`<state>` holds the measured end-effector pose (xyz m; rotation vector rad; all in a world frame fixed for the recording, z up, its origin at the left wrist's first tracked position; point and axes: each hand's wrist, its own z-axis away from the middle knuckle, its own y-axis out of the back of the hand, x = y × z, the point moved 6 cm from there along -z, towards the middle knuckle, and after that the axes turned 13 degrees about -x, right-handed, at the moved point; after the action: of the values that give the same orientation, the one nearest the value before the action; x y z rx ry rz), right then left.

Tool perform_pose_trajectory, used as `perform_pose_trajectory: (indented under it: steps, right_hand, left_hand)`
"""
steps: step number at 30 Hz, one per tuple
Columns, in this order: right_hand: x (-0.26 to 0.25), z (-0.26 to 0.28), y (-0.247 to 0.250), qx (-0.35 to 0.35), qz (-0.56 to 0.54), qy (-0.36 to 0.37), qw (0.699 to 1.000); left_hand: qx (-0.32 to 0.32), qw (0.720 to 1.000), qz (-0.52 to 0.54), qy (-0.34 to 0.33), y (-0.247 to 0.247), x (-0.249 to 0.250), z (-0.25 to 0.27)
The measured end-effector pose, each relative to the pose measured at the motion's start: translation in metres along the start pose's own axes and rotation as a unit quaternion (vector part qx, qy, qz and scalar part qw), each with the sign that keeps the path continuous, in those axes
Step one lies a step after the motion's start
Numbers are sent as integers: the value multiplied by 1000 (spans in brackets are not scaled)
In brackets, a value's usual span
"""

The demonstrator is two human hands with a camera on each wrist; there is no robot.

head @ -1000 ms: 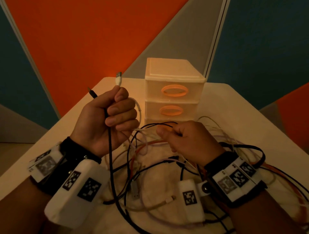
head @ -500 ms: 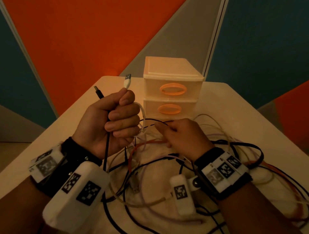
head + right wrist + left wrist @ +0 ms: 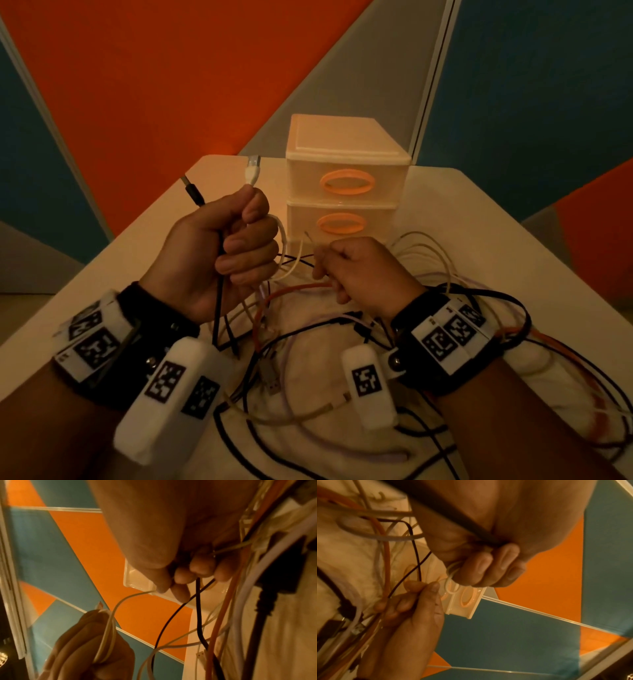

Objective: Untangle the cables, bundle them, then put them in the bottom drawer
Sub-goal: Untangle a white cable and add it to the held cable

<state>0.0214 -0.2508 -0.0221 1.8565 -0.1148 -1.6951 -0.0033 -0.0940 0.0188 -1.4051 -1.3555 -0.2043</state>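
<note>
A white table (image 3: 462, 205) carries a small drawer unit (image 3: 346, 192) and tangled cables (image 3: 308, 359).

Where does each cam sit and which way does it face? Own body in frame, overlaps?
Head: on the head, looking forward and down at the white table; shows both forearms, the left hand gripping the black cable and white USB cable, and the right hand.
Left wrist: under the left palm, looking along the fingers.
Right wrist: under the right palm, looking along the fingers, which pinch a thin white cable.
Shared: all show the cream plastic drawer unit with orange handles; each wrist view catches the other hand.
</note>
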Motion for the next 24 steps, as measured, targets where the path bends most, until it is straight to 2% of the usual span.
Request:
perform_pose_trajectory:
  steps: [4,8,10,13,16,19,21,24]
  right_hand:
    - [-6,2,4,10,53,9,998]
    - [-1,-4,7,2,-3,17,1000]
    - [7,-6,8,30,-16,-2,999]
    - [3,-5,13,119,30,9,992]
    - [-16,4,21,211,34,67,975]
    - [-43,21,20,248,50,179,951]
    - [-55,30,17,232,47,253,938]
    - [-64,37,8,184,96,322,924]
  left_hand:
    - [32,999,-37,-9,1,3,1]
    - [4,1000,4,-25,-6,4,-1]
    - [-31,998,41,-21,-14,1,-3]
    - [-48,998,33,20,-21,-8,-3]
    - [4,995,-33,92,-13,-22,0]
    - [64,988,-68,121,-9,-27,1]
    - [99,987,-68,103,-10,-25,-1]
    - [152,986,-70,21,-7,-15,-2]
